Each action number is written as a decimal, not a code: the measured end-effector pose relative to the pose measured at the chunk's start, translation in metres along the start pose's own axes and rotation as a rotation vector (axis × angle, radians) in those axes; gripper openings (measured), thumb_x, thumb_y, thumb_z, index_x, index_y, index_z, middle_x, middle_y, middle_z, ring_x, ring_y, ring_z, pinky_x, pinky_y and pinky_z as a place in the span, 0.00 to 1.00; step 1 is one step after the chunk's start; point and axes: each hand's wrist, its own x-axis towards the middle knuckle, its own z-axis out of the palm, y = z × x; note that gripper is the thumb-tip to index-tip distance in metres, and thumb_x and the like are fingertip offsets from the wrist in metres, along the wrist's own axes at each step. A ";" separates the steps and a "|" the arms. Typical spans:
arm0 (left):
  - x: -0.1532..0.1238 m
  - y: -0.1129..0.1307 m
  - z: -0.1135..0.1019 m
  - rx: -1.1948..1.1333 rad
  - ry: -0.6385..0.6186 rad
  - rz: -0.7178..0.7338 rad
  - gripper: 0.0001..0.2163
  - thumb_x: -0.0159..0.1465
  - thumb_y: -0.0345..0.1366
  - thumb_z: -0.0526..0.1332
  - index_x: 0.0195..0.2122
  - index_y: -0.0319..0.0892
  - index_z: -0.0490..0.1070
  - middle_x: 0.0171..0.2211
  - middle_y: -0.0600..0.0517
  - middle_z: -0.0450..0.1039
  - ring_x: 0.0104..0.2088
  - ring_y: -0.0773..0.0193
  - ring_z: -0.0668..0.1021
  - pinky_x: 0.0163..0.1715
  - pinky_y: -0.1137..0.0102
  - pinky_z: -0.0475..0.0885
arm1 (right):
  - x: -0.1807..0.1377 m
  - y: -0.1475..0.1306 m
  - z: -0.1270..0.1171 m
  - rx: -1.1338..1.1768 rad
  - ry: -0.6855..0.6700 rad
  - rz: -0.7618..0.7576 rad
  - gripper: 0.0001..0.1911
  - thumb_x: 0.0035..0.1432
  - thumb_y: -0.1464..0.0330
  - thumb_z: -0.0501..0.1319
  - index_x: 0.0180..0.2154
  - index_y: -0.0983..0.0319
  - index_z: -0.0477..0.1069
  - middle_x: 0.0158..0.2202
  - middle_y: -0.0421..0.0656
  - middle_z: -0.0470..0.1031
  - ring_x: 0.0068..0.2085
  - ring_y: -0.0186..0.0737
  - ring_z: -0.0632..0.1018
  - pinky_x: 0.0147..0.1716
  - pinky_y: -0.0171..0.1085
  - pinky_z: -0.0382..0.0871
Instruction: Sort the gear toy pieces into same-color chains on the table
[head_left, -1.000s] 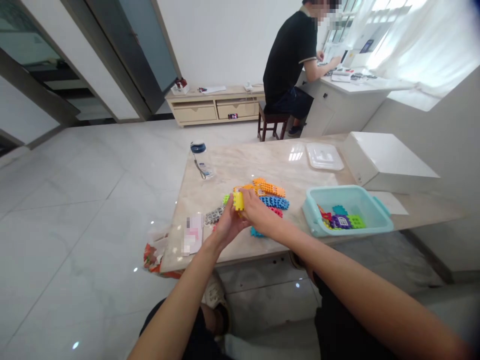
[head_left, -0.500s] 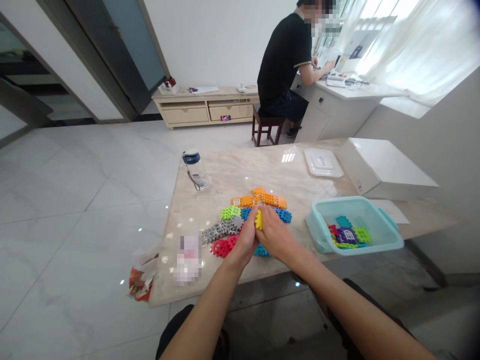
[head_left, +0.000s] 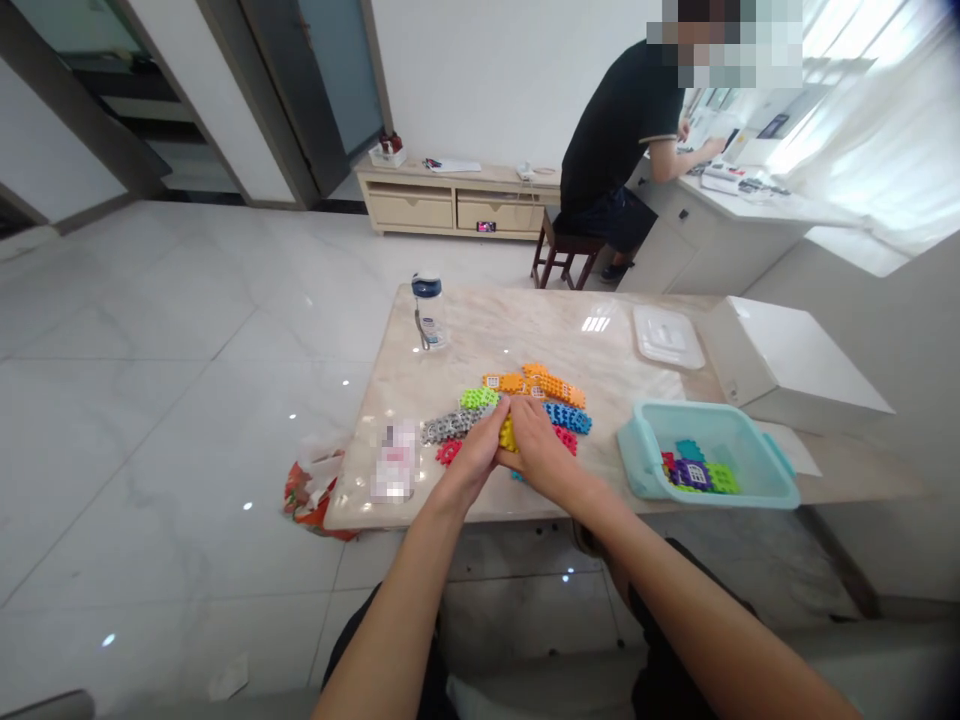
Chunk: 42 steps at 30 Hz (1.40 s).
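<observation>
Yellow interlocking blocks (head_left: 508,434) show between my two hands, partly covered by the fingers. My left hand (head_left: 480,445) is closed on them from the left, and my right hand (head_left: 536,440) wraps round them from the right. Rows of similar blocks lie on the table around the hands: orange blocks (head_left: 559,386) beyond, lime green blocks (head_left: 478,398) and grey blocks (head_left: 448,427) to the left, blue blocks (head_left: 570,418) to the right. Red blocks (head_left: 448,453) and a bit of teal are partly hidden under my hands.
A light teal bin (head_left: 637,465) holding mixed blocks stands at the right. Behind it are a clear lid (head_left: 669,336) and a white box (head_left: 802,350). A water bottle (head_left: 430,315) stands at the far left corner. A person (head_left: 619,130) sits at another desk.
The view has swung left, so the scene sits further right. My hands stay together on the yellow blocks, which now show lower between them, and cover the blocks behind differently.
</observation>
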 end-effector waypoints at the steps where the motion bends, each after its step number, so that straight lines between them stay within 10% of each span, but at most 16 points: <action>1: -0.006 0.004 -0.003 0.029 0.023 -0.013 0.25 0.63 0.58 0.72 0.44 0.38 0.83 0.40 0.44 0.85 0.50 0.52 0.83 0.55 0.63 0.75 | 0.002 -0.003 0.001 0.028 -0.044 -0.009 0.18 0.65 0.71 0.68 0.53 0.61 0.66 0.52 0.51 0.72 0.56 0.55 0.74 0.59 0.57 0.75; 7: -0.020 0.023 -0.016 0.207 0.058 -0.090 0.29 0.61 0.65 0.70 0.40 0.39 0.81 0.27 0.51 0.77 0.32 0.61 0.79 0.33 0.70 0.72 | 0.004 -0.013 -0.004 0.075 -0.137 -0.029 0.20 0.65 0.68 0.72 0.52 0.61 0.65 0.53 0.51 0.73 0.57 0.54 0.77 0.60 0.54 0.75; 20: 0.007 -0.003 -0.002 0.062 -0.182 -0.135 0.29 0.66 0.61 0.69 0.54 0.41 0.81 0.48 0.44 0.83 0.49 0.54 0.82 0.45 0.68 0.76 | -0.002 0.007 -0.036 -0.072 -0.160 0.095 0.19 0.60 0.69 0.75 0.47 0.60 0.68 0.50 0.50 0.80 0.51 0.53 0.82 0.49 0.45 0.76; 28: -0.006 0.017 -0.032 0.173 -0.425 -0.177 0.26 0.58 0.54 0.78 0.45 0.36 0.82 0.39 0.45 0.80 0.40 0.60 0.80 0.44 0.69 0.73 | -0.013 -0.011 -0.039 0.026 -0.162 0.089 0.22 0.69 0.58 0.69 0.57 0.58 0.65 0.48 0.47 0.80 0.47 0.50 0.83 0.45 0.43 0.74; 35: -0.022 0.014 -0.056 0.312 -0.388 -0.174 0.31 0.52 0.59 0.79 0.41 0.35 0.81 0.32 0.49 0.76 0.33 0.64 0.74 0.35 0.71 0.66 | -0.020 -0.037 -0.027 -0.025 -0.129 -0.091 0.18 0.69 0.60 0.69 0.55 0.59 0.69 0.52 0.50 0.79 0.55 0.53 0.82 0.55 0.51 0.78; 42: -0.021 0.020 -0.050 0.301 -0.252 -0.155 0.28 0.53 0.60 0.77 0.35 0.37 0.78 0.28 0.52 0.72 0.30 0.66 0.73 0.33 0.71 0.69 | -0.011 -0.039 -0.024 0.027 -0.112 -0.110 0.35 0.66 0.61 0.72 0.68 0.59 0.62 0.66 0.54 0.72 0.67 0.54 0.75 0.66 0.53 0.74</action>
